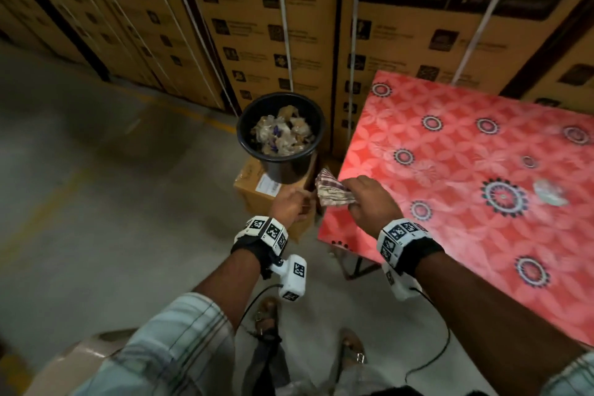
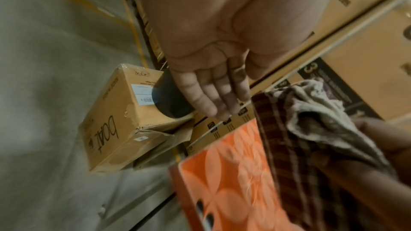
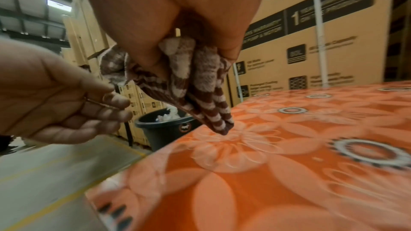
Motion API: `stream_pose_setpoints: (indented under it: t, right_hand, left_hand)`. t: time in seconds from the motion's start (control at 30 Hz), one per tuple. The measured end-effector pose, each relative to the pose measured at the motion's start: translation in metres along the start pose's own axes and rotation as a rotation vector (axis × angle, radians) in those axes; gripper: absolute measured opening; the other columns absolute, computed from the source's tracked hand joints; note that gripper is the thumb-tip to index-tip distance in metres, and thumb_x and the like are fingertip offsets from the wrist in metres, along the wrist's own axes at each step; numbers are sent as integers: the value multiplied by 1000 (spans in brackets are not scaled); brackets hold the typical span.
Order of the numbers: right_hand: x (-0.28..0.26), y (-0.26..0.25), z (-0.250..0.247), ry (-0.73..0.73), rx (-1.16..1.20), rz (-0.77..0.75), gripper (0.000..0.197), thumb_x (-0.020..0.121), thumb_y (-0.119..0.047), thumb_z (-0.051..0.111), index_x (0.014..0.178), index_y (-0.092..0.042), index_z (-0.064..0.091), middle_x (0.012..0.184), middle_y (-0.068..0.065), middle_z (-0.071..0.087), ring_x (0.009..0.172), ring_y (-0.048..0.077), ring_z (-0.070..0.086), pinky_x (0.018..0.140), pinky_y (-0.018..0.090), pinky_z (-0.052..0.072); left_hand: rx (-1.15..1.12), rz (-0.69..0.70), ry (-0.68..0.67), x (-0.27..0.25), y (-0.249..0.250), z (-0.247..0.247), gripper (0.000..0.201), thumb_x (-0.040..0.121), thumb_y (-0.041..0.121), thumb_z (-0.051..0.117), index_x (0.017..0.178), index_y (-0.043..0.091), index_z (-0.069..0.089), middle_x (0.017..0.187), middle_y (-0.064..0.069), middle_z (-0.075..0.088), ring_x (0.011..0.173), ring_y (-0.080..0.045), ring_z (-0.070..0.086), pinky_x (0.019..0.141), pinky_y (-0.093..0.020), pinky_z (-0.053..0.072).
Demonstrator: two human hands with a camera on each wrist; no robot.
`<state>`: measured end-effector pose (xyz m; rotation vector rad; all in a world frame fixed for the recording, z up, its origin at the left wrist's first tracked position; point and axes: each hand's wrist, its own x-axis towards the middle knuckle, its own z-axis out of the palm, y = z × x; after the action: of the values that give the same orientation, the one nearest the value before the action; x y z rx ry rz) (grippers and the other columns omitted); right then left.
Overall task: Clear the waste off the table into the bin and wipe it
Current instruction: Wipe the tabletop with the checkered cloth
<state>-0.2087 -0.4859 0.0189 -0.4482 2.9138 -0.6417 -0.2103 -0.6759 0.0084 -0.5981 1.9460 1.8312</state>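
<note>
Left hand [image 1: 291,202] loose, right hand [image 1: 369,199] clenched

bin [image 1: 283,167] mouth open above | table [image 1: 450,151] edge beside it | stacked cartons [image 1: 273,26] wall behind

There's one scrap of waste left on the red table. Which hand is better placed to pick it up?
Left, tentatively. The left hand is open and holds nothing, while the right hand has its grip full of the checked cloth. The scrap lies further to the right on the table, so the left must cross over.
</note>
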Motion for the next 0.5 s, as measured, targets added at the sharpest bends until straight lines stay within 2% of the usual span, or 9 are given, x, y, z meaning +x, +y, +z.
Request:
stream_pose_setpoints:
  t: [0.07, 0.13, 0.17, 0.23, 0.3, 0.4, 0.5]
  right_hand:
    - [-20, 23, -4, -17, 10, 17, 51, 72, -8, 58, 123, -14, 53, 105, 9, 55, 99, 31, 50, 82, 41, 46]
    - [-39, 40, -4, -32, 9, 17, 54, 72, -9, 59, 125, -16, 52, 103, 8, 53, 97, 31, 50, 79, 38, 44]
    - [-47, 46, -2, -35, 10, 9, 56, 72, -11, 59, 127, -17, 52, 102, 8, 52, 96, 30, 50, 79, 37, 44]
    - [-58, 52, -1, -43, 33, -4, 61, 71, -19, 56, 131, -20, 51, 100, 7, 51, 93, 29, 50, 78, 36, 43]
    - [-59, 53, 1, -38, 63, -7, 63, 72, -25, 52, 135, -22, 49, 98, 6, 49, 91, 27, 49, 77, 34, 42]
    - [-49, 50, 7, -39, 89, 13, 61, 77, -21, 60, 137, -23, 48, 99, 5, 47, 92, 25, 49, 76, 30, 39]
    - [-39, 41, 15, 19, 83, 34, 60, 74, -17, 66, 132, -24, 51, 98, 5, 49, 93, 26, 50, 75, 35, 46]
  left_hand:
    - [197, 137, 49, -4, -20, 22, 22, 98, 5, 49, 79, 10, 61, 77, -5, 62, 70, -17, 58, 62, -26, 48]
    - [387, 213, 88, -6, -40, 39, 9, 93, 5, 57, 91, 2, 65, 84, -9, 65, 75, -24, 61, 68, -28, 50]
    - [459, 196, 95, -5, -47, 45, 13, 90, 11, 59, 98, 2, 66, 91, -13, 68, 82, -29, 64, 73, -32, 53]
    - [642, 195, 81, 2, -56, 53, 32, 83, 24, 52, 106, 7, 66, 102, -17, 70, 94, -35, 65, 81, -42, 54]
    - [831, 222, 78, -4, -44, 58, 34, 83, 20, 49, 109, 5, 65, 111, -20, 67, 104, -37, 62, 87, -42, 50]
    - [939, 219, 57, -8, -37, 57, 35, 91, 13, 52, 124, 7, 60, 122, -19, 62, 115, -37, 57, 98, -40, 44]
    - [953, 138, 33, 0, -45, 48, 34, 93, 16, 55, 127, 12, 59, 122, -17, 64, 114, -36, 58, 96, -37, 45]
